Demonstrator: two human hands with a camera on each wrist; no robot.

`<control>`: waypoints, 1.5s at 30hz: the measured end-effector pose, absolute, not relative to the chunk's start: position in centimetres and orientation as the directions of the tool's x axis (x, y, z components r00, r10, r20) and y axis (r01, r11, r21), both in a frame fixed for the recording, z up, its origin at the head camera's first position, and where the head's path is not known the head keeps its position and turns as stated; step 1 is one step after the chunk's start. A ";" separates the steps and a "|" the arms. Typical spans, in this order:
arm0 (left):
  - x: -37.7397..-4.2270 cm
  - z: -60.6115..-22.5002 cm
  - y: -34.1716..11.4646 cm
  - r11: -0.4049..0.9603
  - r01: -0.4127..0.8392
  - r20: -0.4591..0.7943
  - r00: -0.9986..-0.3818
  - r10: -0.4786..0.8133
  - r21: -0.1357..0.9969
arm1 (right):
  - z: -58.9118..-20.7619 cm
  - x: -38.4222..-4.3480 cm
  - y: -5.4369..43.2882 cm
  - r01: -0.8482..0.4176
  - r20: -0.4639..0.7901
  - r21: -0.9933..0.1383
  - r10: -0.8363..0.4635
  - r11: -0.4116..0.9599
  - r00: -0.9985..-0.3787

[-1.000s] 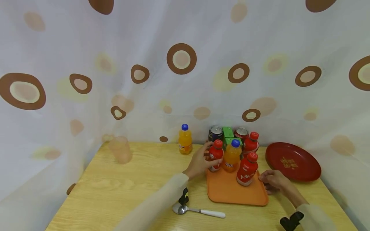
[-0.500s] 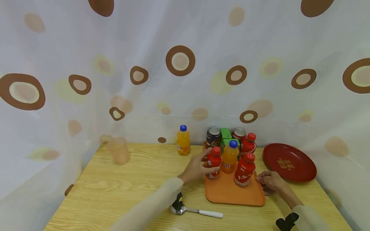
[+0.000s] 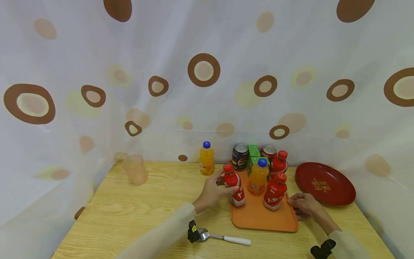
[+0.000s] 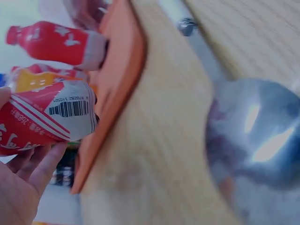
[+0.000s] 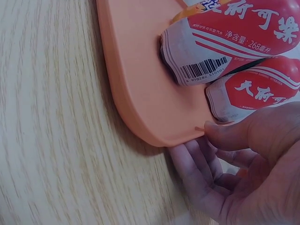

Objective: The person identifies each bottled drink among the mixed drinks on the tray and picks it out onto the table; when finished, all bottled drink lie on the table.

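Note:
My left hand [image 3: 211, 193] grips a red cola bottle [image 3: 235, 189] by its side. That bottle leans with its cap to the left, over the left part of the orange tray [image 3: 263, 221]; in the left wrist view its barcoded base [image 4: 77, 110] shows. My right hand [image 3: 305, 205] holds the tray's right edge, thumb on the rim and fingers beneath, as the right wrist view shows. On the tray stand an orange soda bottle [image 3: 257, 181], a red bottle [image 3: 275, 194] in front, another red bottle [image 3: 279, 165] behind, green cartons [image 3: 254, 151], a dark can [image 3: 240, 158] and a red can [image 3: 269, 151].
Left of the tray at the back stands another orange soda bottle [image 3: 207, 162]. A translucent cup [image 3: 135, 172] is at the far left. The red oval plate [image 3: 323, 185] lies to the right. A white-handled spoon [image 3: 237, 240] lies in front, near my left wrist.
My left hand has drawn the red bottle toward me and to the left, and the bottle has tipped from upright. My right hand has stayed at the tray's edge.

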State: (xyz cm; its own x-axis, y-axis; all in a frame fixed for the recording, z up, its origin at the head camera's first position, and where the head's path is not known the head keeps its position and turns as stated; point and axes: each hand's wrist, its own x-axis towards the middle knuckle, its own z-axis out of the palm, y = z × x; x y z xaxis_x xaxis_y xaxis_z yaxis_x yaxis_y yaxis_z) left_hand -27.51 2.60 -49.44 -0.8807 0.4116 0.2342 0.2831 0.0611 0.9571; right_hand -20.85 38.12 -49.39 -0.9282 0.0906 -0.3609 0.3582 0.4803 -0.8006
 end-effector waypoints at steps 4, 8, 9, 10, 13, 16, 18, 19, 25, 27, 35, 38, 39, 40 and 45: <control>-27.8 -47.8 1.2 0.075 0.320 0.266 -0.879 0.396 0.944 | -49.3 -21.0 38.1 0.359 -0.360 -0.795 0.095 0.489 -0.928; -28.3 -46.6 -0.8 0.124 0.352 0.286 -0.884 0.371 0.928 | -49.2 -21.0 38.1 0.362 -0.365 -0.798 0.093 0.482 -0.926; -28.3 -46.4 -1.3 0.138 0.354 0.286 -0.888 0.362 0.925 | -49.2 -21.0 38.1 0.364 -0.367 -0.799 0.092 0.479 -0.926; -28.4 -46.3 -1.8 0.149 0.348 0.279 -0.893 0.352 0.926 | -49.2 -20.9 38.1 0.366 -0.369 -0.800 0.091 0.476 -0.925; -28.7 -46.1 -3.3 0.165 0.328 0.262 -0.908 0.327 0.930 | -49.2 -20.8 38.1 0.365 -0.371 -0.807 0.083 0.465 -0.925; -29.1 -46.0 -4.8 0.175 0.323 0.261 -0.917 0.302 0.930 | -49.4 -20.7 38.1 0.363 -0.370 -0.810 0.079 0.461 -0.926; -29.5 -45.9 -5.8 0.193 0.322 0.259 -0.921 0.292 0.927 | -49.5 -20.8 38.2 0.358 -0.366 -0.809 0.078 0.466 -0.927; -29.8 -45.9 -6.2 0.201 0.325 0.262 -0.921 0.287 0.924 | -49.5 -20.8 38.2 0.356 -0.364 -0.808 0.078 0.469 -0.928; -31.3 -45.5 -8.6 0.287 0.332 0.269 -0.933 0.239 0.898 | -49.6 -20.8 38.2 0.365 -0.370 -0.793 0.091 0.488 -0.925; -31.8 -45.5 -9.3 0.319 0.331 0.269 -0.937 0.223 0.888 | -49.6 -20.7 38.2 0.364 -0.368 -0.790 0.094 0.493 -0.925; -33.7 -45.8 -11.5 0.385 0.277 0.243 -0.960 0.135 0.880 | -49.6 -20.8 38.0 0.334 -0.342 -0.800 0.077 0.498 -0.936; -34.4 -46.1 -11.7 0.373 0.264 0.237 -0.964 0.119 0.889 | -49.5 -20.8 38.1 0.339 -0.349 -0.796 0.077 0.502 -0.934; -34.6 -46.2 -11.6 0.372 0.263 0.237 -0.965 0.116 0.890 | -49.5 -20.8 38.2 0.340 -0.352 -0.795 0.076 0.503 -0.933; -34.9 -46.4 -11.6 0.372 0.265 0.239 -0.964 0.115 0.890 | -49.4 -20.9 38.3 0.343 -0.355 -0.795 0.076 0.500 -0.932; -35.9 -47.3 -11.0 0.358 0.266 0.244 -0.964 0.107 0.895 | -49.2 -20.9 38.6 0.348 -0.366 -0.798 0.063 0.493 -0.929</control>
State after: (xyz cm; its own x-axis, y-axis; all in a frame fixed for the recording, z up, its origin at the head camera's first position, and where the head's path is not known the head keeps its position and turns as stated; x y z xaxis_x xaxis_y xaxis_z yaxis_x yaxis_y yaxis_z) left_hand -35.90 -10.97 -47.29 -0.9640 0.1067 0.2438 0.2660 0.3581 0.8950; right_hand -20.91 38.60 -49.24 -0.9286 0.0632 -0.3656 0.3476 0.4926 -0.7978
